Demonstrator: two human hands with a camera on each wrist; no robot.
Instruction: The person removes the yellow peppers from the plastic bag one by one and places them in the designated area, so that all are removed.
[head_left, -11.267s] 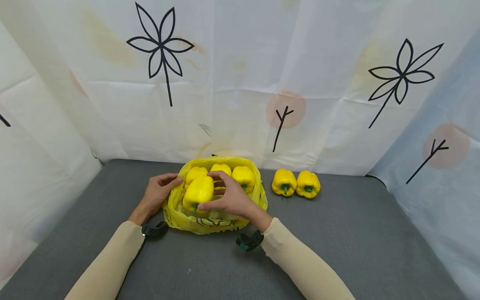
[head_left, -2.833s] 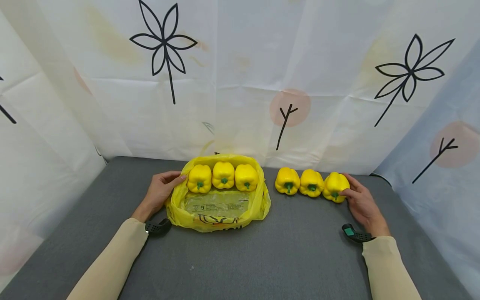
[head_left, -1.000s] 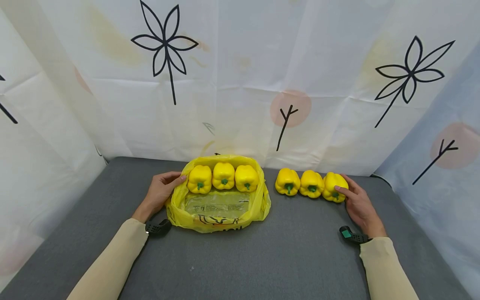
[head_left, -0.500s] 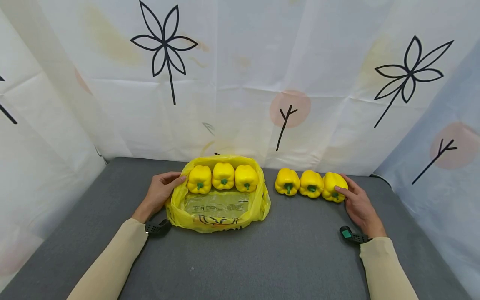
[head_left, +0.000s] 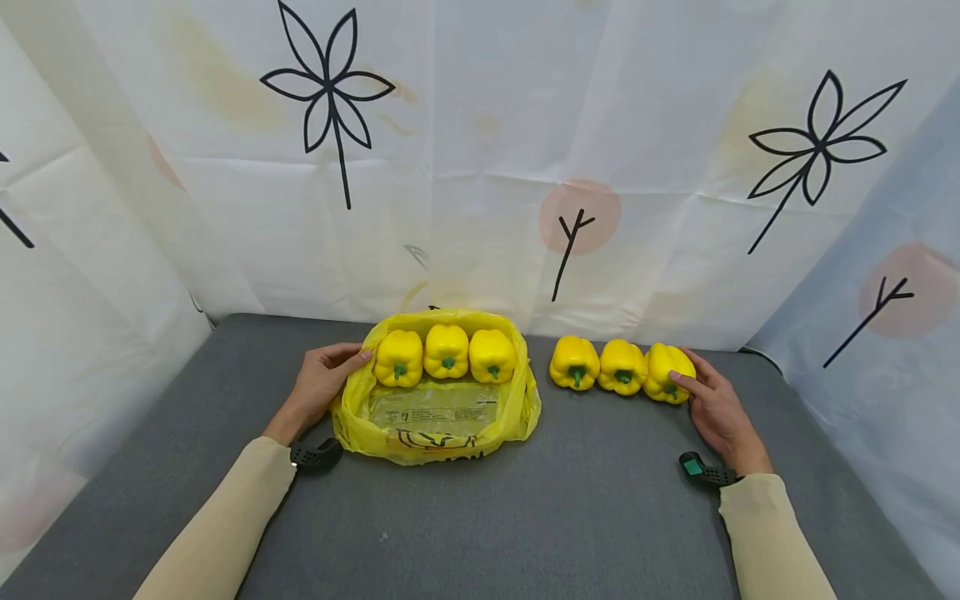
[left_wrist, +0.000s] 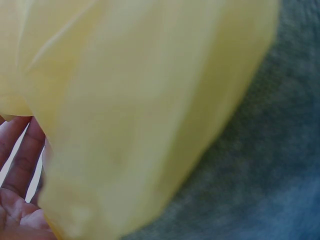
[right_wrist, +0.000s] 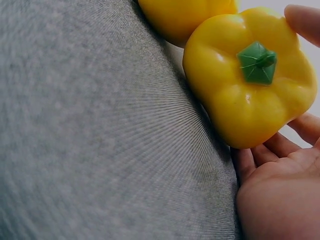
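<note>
A yellow plastic bag lies wide-mouthed on the grey table, with three yellow bell peppers in a row along its far side. My left hand pinches the bag's left rim; in the left wrist view the bag hides much of that hand. To the right of the bag, three more yellow bell peppers stand side by side. My right hand holds the rightmost bell pepper, thumb on its near upper side and fingers behind it. In the right wrist view this pepper's green stem faces the camera and its underside meets the table.
Two other peppers, one at the left and one in the middle, complete the row outside the bag. White patterned cloth hangs behind the table's far edge and at both sides. Grey table surface extends in front.
Since the oldest frame, my right hand has carried one pepper from the bag to the row's right end. Over the last second, hands and peppers have stayed practically still.
</note>
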